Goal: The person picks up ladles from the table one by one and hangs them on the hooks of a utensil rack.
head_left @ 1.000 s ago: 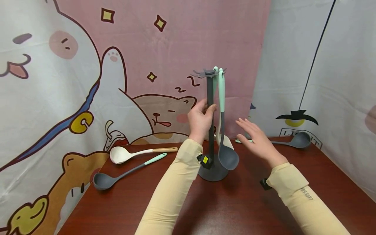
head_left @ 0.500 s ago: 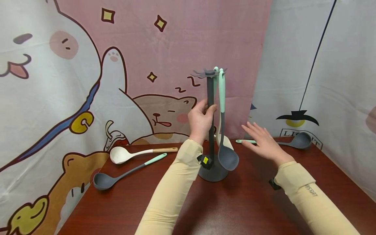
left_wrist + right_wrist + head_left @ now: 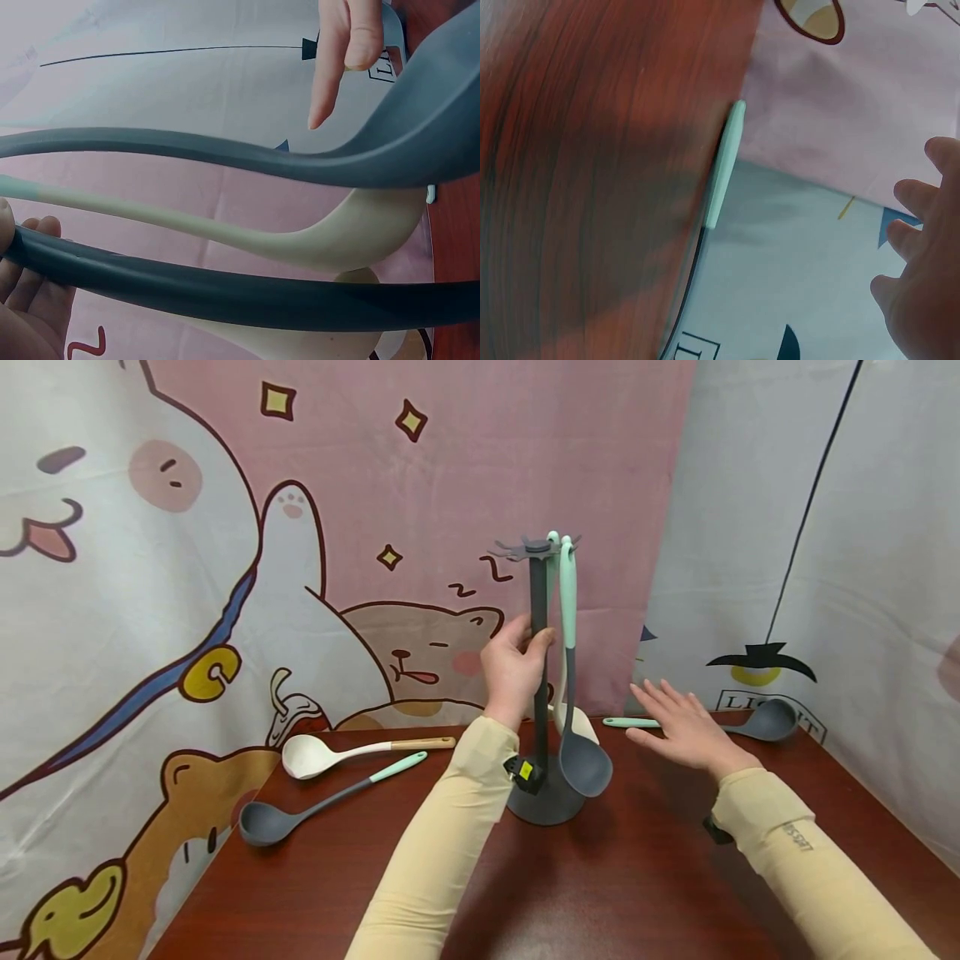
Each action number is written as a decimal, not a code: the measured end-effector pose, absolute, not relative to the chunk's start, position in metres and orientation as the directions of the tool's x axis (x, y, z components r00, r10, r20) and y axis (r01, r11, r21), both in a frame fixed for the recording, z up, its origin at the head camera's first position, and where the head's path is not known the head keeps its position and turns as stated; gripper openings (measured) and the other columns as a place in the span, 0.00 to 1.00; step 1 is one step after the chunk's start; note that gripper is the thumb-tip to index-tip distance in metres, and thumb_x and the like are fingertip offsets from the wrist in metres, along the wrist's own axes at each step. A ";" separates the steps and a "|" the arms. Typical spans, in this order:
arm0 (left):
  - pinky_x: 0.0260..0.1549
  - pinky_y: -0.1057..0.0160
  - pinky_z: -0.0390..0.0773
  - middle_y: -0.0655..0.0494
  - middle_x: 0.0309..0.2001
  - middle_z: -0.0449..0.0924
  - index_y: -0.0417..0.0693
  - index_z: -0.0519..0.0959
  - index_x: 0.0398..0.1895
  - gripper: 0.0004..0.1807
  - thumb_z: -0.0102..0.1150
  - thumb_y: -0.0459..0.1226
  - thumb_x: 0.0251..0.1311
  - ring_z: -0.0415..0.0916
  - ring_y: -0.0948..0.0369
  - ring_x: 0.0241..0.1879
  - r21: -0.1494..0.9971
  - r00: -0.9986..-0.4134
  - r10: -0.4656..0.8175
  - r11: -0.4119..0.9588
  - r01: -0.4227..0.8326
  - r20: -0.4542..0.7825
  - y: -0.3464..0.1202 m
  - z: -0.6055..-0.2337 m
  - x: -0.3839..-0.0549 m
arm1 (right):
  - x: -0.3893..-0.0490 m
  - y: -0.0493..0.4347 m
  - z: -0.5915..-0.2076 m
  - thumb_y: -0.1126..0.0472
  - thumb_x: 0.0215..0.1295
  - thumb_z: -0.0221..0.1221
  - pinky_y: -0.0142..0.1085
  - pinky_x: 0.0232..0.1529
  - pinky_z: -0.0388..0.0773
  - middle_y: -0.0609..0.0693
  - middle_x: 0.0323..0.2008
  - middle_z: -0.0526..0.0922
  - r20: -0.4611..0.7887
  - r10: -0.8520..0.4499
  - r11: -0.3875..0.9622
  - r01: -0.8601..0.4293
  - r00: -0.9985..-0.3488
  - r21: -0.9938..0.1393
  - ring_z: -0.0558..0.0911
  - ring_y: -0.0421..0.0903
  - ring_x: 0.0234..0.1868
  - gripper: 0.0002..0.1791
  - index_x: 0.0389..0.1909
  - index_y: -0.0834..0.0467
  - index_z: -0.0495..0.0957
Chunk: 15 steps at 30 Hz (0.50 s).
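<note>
My left hand (image 3: 510,672) grips the post (image 3: 225,296) of a dark grey utensil stand, thumb on the near side. From the stand's top hangs a grey ladle (image 3: 585,766) with a mint-green handle, its bowl low over the round base (image 3: 546,810). Behind it hangs a cream-headed utensil (image 3: 352,232) with a mint handle, partly hidden in the head view. My right hand (image 3: 686,731) is spread with nothing in it. In the head view it overlaps another grey ladle (image 3: 772,720), whose mint handle (image 3: 726,165) lies along the table's back edge.
On the left of the brown table (image 3: 570,893) lie a white ladle (image 3: 303,757) with a wooden handle and a grey ladle (image 3: 266,823) with a mint handle. A printed cloth (image 3: 600,443) hangs close behind the table, and on both sides.
My right hand has moved right and slightly down, away from the stand, uncovering more of the back ladle's handle. My left hand stays on the post.
</note>
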<state>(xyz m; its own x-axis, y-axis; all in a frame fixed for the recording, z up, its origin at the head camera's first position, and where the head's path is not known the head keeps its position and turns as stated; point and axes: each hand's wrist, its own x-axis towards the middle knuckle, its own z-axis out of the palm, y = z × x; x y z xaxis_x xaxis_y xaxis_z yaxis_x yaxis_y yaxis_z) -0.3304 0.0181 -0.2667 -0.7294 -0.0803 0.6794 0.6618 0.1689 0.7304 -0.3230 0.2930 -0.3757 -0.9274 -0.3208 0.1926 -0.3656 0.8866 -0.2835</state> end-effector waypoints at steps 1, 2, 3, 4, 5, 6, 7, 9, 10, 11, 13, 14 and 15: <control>0.32 0.69 0.77 0.53 0.35 0.87 0.43 0.85 0.42 0.07 0.67 0.32 0.61 0.82 0.66 0.32 0.731 -0.730 -0.080 0.170 0.661 0.679 0.018 -0.267 -0.330 | -0.324 0.294 -0.376 0.33 0.71 0.49 0.65 0.68 0.33 0.62 0.77 0.45 0.187 -0.319 0.890 -0.362 -0.929 -0.277 0.41 0.64 0.76 0.46 0.79 0.54 0.47; 0.32 0.69 0.77 0.54 0.35 0.87 0.43 0.85 0.42 0.07 0.67 0.32 0.61 0.82 0.66 0.32 0.732 -0.731 -0.080 0.171 0.660 0.678 0.018 -0.267 -0.330 | -0.325 0.296 -0.377 0.33 0.70 0.49 0.65 0.68 0.33 0.63 0.77 0.45 0.181 -0.317 0.893 -0.358 -0.931 -0.274 0.41 0.64 0.76 0.47 0.79 0.55 0.47; 0.32 0.69 0.77 0.54 0.35 0.87 0.43 0.86 0.42 0.07 0.67 0.32 0.61 0.82 0.66 0.32 0.733 -0.732 -0.081 0.171 0.659 0.677 0.018 -0.267 -0.331 | -0.326 0.298 -0.378 0.33 0.70 0.49 0.65 0.68 0.33 0.63 0.77 0.45 0.176 -0.315 0.896 -0.353 -0.933 -0.269 0.41 0.65 0.76 0.47 0.79 0.55 0.46; 0.33 0.69 0.77 0.54 0.35 0.87 0.43 0.86 0.42 0.07 0.67 0.32 0.61 0.82 0.66 0.32 0.733 -0.732 -0.082 0.170 0.658 0.676 0.018 -0.267 -0.331 | -0.327 0.299 -0.379 0.32 0.70 0.49 0.65 0.68 0.33 0.63 0.77 0.45 0.168 -0.310 0.901 -0.346 -0.936 -0.264 0.41 0.65 0.76 0.48 0.79 0.55 0.46; 0.32 0.69 0.77 0.53 0.35 0.87 0.42 0.86 0.42 0.07 0.67 0.32 0.61 0.82 0.66 0.32 0.733 -0.732 -0.083 0.171 0.658 0.676 0.018 -0.267 -0.331 | -0.329 0.301 -0.380 0.32 0.69 0.49 0.65 0.68 0.33 0.64 0.77 0.46 0.162 -0.306 0.903 -0.340 -0.938 -0.263 0.41 0.65 0.76 0.48 0.79 0.55 0.46; 0.32 0.69 0.77 0.53 0.35 0.87 0.42 0.85 0.42 0.07 0.67 0.32 0.61 0.82 0.66 0.32 0.733 -0.732 -0.083 0.171 0.658 0.676 0.018 -0.267 -0.331 | -0.330 0.302 -0.381 0.31 0.69 0.49 0.66 0.68 0.33 0.64 0.77 0.46 0.157 -0.300 0.907 -0.333 -0.941 -0.259 0.41 0.66 0.76 0.48 0.79 0.56 0.47; 0.32 0.69 0.77 0.54 0.34 0.87 0.42 0.85 0.42 0.07 0.67 0.32 0.61 0.82 0.66 0.32 0.733 -0.732 -0.084 0.173 0.658 0.676 0.018 -0.267 -0.331 | -0.332 0.304 -0.382 0.31 0.69 0.49 0.66 0.68 0.33 0.64 0.77 0.46 0.151 -0.295 0.910 -0.326 -0.943 -0.255 0.41 0.66 0.76 0.49 0.79 0.56 0.47; 0.32 0.69 0.77 0.54 0.34 0.87 0.43 0.85 0.42 0.07 0.67 0.32 0.61 0.82 0.66 0.32 0.732 -0.731 -0.083 0.173 0.659 0.677 0.018 -0.267 -0.331 | -0.335 0.308 -0.386 0.31 0.68 0.50 0.66 0.67 0.33 0.65 0.76 0.47 0.156 -0.288 0.912 -0.320 -0.945 -0.255 0.41 0.66 0.76 0.49 0.79 0.57 0.48; 0.32 0.69 0.77 0.54 0.34 0.87 0.43 0.85 0.42 0.07 0.67 0.32 0.61 0.82 0.66 0.31 0.733 -0.731 -0.082 0.170 0.659 0.677 0.018 -0.267 -0.331 | -0.336 0.310 -0.387 0.30 0.68 0.50 0.67 0.67 0.33 0.66 0.76 0.48 0.153 -0.283 0.915 -0.315 -0.947 -0.254 0.42 0.67 0.75 0.50 0.78 0.57 0.49; 0.32 0.69 0.76 0.54 0.34 0.87 0.43 0.85 0.42 0.07 0.67 0.33 0.61 0.82 0.67 0.31 0.733 -0.732 -0.081 0.170 0.659 0.677 0.018 -0.267 -0.331 | -0.337 0.312 -0.388 0.30 0.67 0.50 0.67 0.67 0.33 0.67 0.76 0.48 0.148 -0.278 0.918 -0.308 -0.949 -0.251 0.42 0.67 0.75 0.50 0.78 0.58 0.49; 0.32 0.69 0.76 0.54 0.34 0.87 0.43 0.85 0.42 0.07 0.67 0.33 0.61 0.82 0.67 0.31 0.734 -0.733 -0.080 0.167 0.659 0.676 0.018 -0.267 -0.331 | -0.339 0.316 -0.391 0.29 0.67 0.50 0.67 0.67 0.33 0.67 0.75 0.48 0.137 -0.269 0.924 -0.296 -0.953 -0.242 0.42 0.68 0.75 0.51 0.78 0.59 0.49; 0.32 0.69 0.76 0.54 0.34 0.87 0.43 0.85 0.42 0.07 0.67 0.33 0.61 0.82 0.67 0.31 0.734 -0.733 -0.079 0.165 0.659 0.676 0.018 -0.267 -0.331 | -0.340 0.317 -0.391 0.29 0.67 0.50 0.67 0.67 0.33 0.68 0.75 0.49 0.130 -0.265 0.927 -0.290 -0.955 -0.238 0.42 0.68 0.75 0.51 0.78 0.59 0.50; 0.32 0.69 0.76 0.54 0.34 0.87 0.43 0.85 0.42 0.07 0.67 0.33 0.61 0.82 0.67 0.31 0.735 -0.734 -0.079 0.165 0.658 0.674 0.018 -0.267 -0.331 | -0.341 0.319 -0.392 0.28 0.66 0.49 0.67 0.67 0.32 0.68 0.75 0.48 0.118 -0.259 0.931 -0.280 -0.959 -0.232 0.42 0.69 0.75 0.52 0.78 0.59 0.49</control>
<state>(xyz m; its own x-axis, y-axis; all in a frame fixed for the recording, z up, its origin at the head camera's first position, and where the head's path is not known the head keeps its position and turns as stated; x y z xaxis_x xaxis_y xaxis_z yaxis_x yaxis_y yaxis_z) -0.3308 0.0178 -0.2670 -0.7341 -0.0792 0.6744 0.6575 0.1649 0.7351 -0.3413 0.3194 -0.3925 -0.9586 -0.2591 0.1179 -0.2803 0.9313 -0.2324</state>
